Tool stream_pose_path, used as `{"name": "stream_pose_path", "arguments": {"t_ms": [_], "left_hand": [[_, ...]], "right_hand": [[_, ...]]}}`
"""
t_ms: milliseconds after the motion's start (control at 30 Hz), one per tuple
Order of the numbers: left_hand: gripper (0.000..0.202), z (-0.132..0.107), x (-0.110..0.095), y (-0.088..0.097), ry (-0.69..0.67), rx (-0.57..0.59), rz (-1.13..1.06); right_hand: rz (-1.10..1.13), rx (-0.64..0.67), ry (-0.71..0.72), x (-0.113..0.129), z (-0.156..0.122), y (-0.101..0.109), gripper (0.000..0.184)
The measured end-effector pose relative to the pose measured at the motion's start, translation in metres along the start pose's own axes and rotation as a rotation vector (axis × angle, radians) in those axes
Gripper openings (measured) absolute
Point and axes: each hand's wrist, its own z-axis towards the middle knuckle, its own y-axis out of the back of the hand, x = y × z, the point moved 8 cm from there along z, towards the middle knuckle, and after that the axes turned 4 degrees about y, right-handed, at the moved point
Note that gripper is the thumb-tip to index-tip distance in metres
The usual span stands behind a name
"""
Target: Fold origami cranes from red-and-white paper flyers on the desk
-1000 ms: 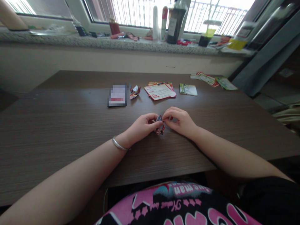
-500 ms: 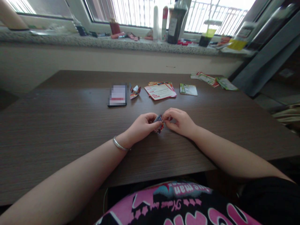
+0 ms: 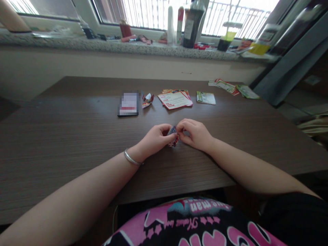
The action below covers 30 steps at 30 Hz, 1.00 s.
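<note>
My left hand (image 3: 159,136), with a silver bangle at the wrist, pinches a small folded card (image 3: 173,136) patterned in blue-grey, red and white. Its thumb lies across the near face. From the other side my right hand (image 3: 193,132) has thumb and forefinger closed on the card's right edge. Fingers cover much of the card. Beyond my hands a similar folded card piece (image 3: 148,100) stands on the brown table (image 3: 84,136). A spread stack of red-edged printed cards (image 3: 176,99) lies to its right.
Left of the folded piece lies a dark-edged flat object (image 3: 128,104), its face blurred out. A small green-edged card stack (image 3: 206,98) and loose cards (image 3: 247,91) lie toward the right. Bottles (image 3: 191,29) and small items line the stone windowsill (image 3: 115,46).
My right hand has shifted slightly left, its fingertips closer in against the folded card. The card is turned a little. My left hand stays nearly in place.
</note>
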Motion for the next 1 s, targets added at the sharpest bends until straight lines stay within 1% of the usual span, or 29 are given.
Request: {"name": "stream_pose_path", "arguments": {"t_ms": [200, 367, 533, 700, 867, 1000], "left_hand": [[0.02, 0.003, 0.001, 0.003, -0.044, -0.018, -0.03], [0.026, 0.003, 0.005, 0.002, -0.027, 0.007, -0.062], [0.029, 0.002, 0.004, 0.004, -0.032, -0.023, -0.064], [0.03, 0.001, 0.004, 0.006, -0.022, -0.051, -0.057], [0.032, -0.001, 0.003, 0.008, -0.018, -0.085, -0.026], [0.03, 0.0, 0.002, 0.01, -0.014, -0.103, -0.026]], "right_hand": [[0.098, -0.062, 0.021, -0.001, -0.001, 0.006, 0.011], [0.187, -0.115, 0.015, -0.004, 0.0, 0.009, 0.007], [0.262, -0.132, -0.027, -0.009, 0.0, 0.007, 0.006], [0.256, -0.141, -0.047, -0.009, -0.001, 0.008, 0.006], [0.23, -0.114, -0.097, -0.01, -0.001, 0.008, 0.008], [0.215, -0.111, -0.082, -0.008, -0.001, 0.009, 0.005]]}}
